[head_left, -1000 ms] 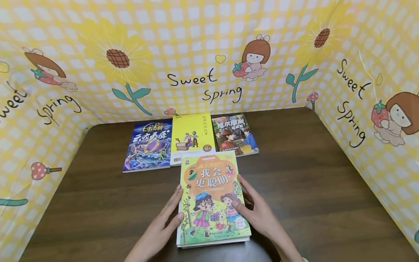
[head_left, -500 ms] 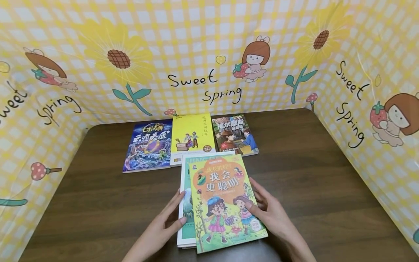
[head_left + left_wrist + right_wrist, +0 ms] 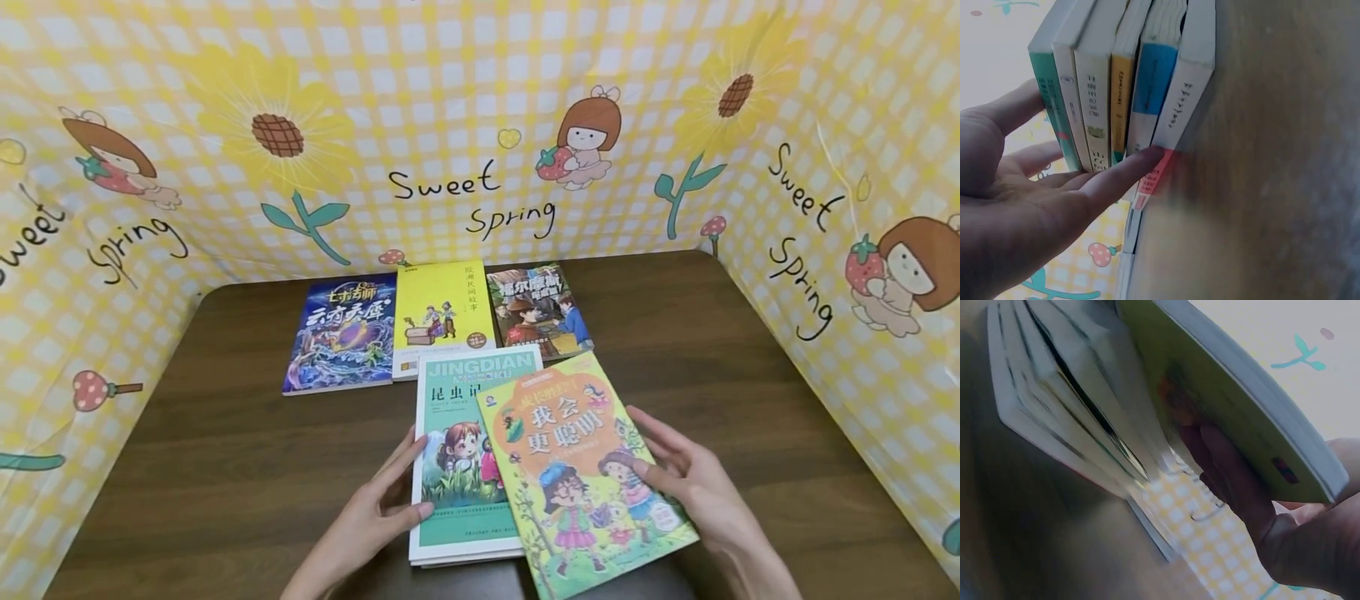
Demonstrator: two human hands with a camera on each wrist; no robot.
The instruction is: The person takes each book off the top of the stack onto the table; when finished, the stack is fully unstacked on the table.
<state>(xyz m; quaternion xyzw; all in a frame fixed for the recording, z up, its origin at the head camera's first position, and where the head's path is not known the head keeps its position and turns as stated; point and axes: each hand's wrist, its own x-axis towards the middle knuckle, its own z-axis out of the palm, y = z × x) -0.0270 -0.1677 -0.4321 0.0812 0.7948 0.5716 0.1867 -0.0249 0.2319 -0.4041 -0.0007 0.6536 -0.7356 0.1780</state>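
One book (image 3: 588,492) pinched in right hand (image 3: 695,485), stack (image 3: 453,467) at nine o'clock, left hand (image 3: 371,510) touching spines (image 3: 1099,119), fingers mostly extended

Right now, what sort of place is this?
Perhaps a screened-off tabletop booth: a dark brown wood-grain table, yellow-and-white checked sheeting rising behind it and at both sides, and a rectangular green-and-orange illustrated book in the right hand.

1. Book stack (image 3: 457,458) on the tabletop (image 3: 247,467).
2. Raised book (image 3: 587,479): partly over the stack's right side.
3. Left grip (image 3: 375,508): at the stack's left edge; right grip (image 3: 693,483): to its right.
4. Row of three books (image 3: 442,312): behind the stack.
5. Cloth (image 3: 465,108): farther behind it.
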